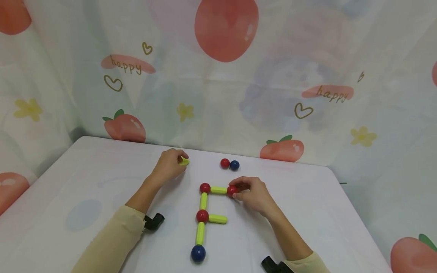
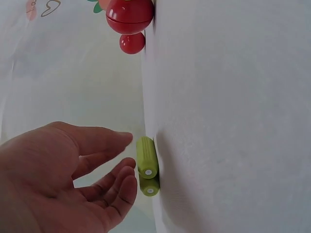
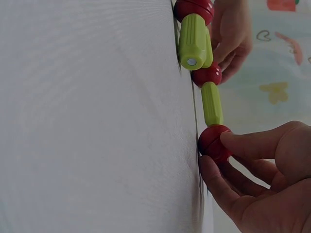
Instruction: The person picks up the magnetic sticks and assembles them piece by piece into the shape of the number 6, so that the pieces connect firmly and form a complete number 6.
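Observation:
My right hand (image 1: 256, 195) pinches a red ball (image 1: 232, 190) between thumb and fingers, at the free end of the upper green magnetic rod (image 1: 218, 190). That rod joins another red ball (image 1: 205, 188) at the figure's top corner. Below come a vertical rod (image 1: 203, 201), a red ball (image 1: 202, 215) with a side rod (image 1: 217, 218), then a lower rod (image 1: 200, 233) and a blue ball (image 1: 198, 253). Toward the back edge, my left hand (image 1: 170, 163) is beside two loose green rods (image 2: 146, 156); the left wrist view shows its parted fingers just short of them.
A loose red ball (image 1: 225, 163) and a blue ball (image 1: 234, 165) sit side by side near the back of the white-covered table (image 1: 293, 201). A patterned curtain (image 1: 218, 94) hangs behind. Dark wrist cameras (image 1: 154, 222) are worn at both sleeves.

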`<action>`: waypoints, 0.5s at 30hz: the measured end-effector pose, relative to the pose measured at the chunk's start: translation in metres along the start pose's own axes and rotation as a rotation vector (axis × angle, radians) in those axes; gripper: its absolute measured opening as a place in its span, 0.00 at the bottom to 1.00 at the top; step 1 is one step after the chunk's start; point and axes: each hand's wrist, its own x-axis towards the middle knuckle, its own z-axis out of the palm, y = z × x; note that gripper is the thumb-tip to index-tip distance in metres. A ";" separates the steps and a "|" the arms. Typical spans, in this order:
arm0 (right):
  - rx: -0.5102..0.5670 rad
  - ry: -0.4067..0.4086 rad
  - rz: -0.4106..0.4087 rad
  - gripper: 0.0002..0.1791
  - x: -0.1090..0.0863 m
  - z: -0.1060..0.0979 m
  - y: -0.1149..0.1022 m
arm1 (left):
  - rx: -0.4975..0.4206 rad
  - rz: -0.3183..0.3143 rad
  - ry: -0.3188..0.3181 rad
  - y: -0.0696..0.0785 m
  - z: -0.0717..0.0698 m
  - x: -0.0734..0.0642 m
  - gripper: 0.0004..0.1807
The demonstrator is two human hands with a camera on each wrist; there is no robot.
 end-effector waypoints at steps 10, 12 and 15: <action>0.006 0.006 -0.020 0.15 0.000 0.000 0.001 | 0.053 -0.004 -0.017 -0.003 0.005 0.001 0.17; 0.007 0.003 -0.025 0.15 0.000 0.000 0.002 | 0.061 -0.005 -0.020 -0.003 0.006 0.001 0.17; 0.005 0.001 -0.022 0.15 0.001 0.000 0.002 | 0.071 -0.002 -0.017 -0.003 0.008 0.001 0.17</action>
